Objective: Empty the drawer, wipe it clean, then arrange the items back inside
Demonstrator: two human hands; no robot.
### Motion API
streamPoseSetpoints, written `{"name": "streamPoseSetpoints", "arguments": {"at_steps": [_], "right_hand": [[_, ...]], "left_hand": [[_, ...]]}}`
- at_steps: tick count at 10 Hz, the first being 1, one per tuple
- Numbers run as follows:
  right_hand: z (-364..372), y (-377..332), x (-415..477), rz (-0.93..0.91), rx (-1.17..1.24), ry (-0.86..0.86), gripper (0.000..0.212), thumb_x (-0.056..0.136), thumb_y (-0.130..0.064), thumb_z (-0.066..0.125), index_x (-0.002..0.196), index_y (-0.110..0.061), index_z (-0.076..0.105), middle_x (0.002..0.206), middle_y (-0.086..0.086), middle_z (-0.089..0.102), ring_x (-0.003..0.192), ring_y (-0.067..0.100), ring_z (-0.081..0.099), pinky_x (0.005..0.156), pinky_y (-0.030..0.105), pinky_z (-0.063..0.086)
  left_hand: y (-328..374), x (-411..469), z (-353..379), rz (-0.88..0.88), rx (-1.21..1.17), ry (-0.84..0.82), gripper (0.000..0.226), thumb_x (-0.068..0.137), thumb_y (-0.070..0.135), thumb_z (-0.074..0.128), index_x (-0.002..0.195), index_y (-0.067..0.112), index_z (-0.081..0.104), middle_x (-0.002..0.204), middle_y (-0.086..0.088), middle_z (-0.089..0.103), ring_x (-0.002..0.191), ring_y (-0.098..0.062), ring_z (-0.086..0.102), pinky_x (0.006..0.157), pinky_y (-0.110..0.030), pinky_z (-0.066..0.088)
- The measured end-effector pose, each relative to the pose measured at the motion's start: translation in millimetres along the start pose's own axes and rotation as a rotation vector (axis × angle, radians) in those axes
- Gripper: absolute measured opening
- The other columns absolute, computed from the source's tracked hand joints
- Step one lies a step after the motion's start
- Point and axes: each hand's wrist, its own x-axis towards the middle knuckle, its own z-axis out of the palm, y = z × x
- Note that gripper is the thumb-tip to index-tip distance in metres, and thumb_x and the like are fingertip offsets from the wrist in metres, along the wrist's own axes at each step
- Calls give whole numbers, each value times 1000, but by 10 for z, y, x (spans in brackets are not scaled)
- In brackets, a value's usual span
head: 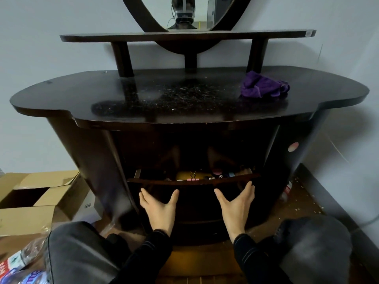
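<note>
The dark wooden drawer (192, 182) of the dressing table stands slightly pulled out, low in the middle. Inside it lie several small items: a pink binder clip (192, 178), a yellowish object (183, 175) and small round containers (220, 174) towards the right. My left hand (159, 208) and my right hand (235, 203) lie flat on the drawer's curved front just below its top edge, fingers spread and straight. A crumpled purple cloth (263, 86) sits on the dusty tabletop (143, 95) at the right.
Open cardboard boxes (41, 193) stand on the floor at the left, with plastic packaging (18, 261) in front of them. A small bottle (287, 190) and scattered crumbs lie on the floor at the right. My knees flank the drawer. A mirror (184, 13) hangs above.
</note>
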Motion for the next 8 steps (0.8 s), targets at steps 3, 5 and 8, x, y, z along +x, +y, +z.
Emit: {"name": "streamPoseSetpoints", "arguments": {"at_steps": [3,5,8], "right_hand": [[250,-162,322,15,3,-10,121,77,-51,81,160,-19,-1,168,9,-2,151,33,21,102,42,47],[293,-209,447,23,-51,-20,118,79,-44,82,160,-13,1,167,13,0,148,36,28,99,46,50],[30,-319,510,214,15,-210,97,87,-40,76,158,-12,16,160,13,20,137,35,44,102,43,46]], "left_hand": [[121,305,278,9,4,20,121,76,53,80,159,16,-1,166,-8,-3,151,-33,15,117,-49,33],[140,472,319,-18,68,32,121,76,53,80,159,13,0,164,-11,1,147,-36,26,108,-48,42],[166,462,63,-31,80,-7,92,82,47,77,152,13,28,152,-12,27,127,-32,48,96,-38,45]]}}
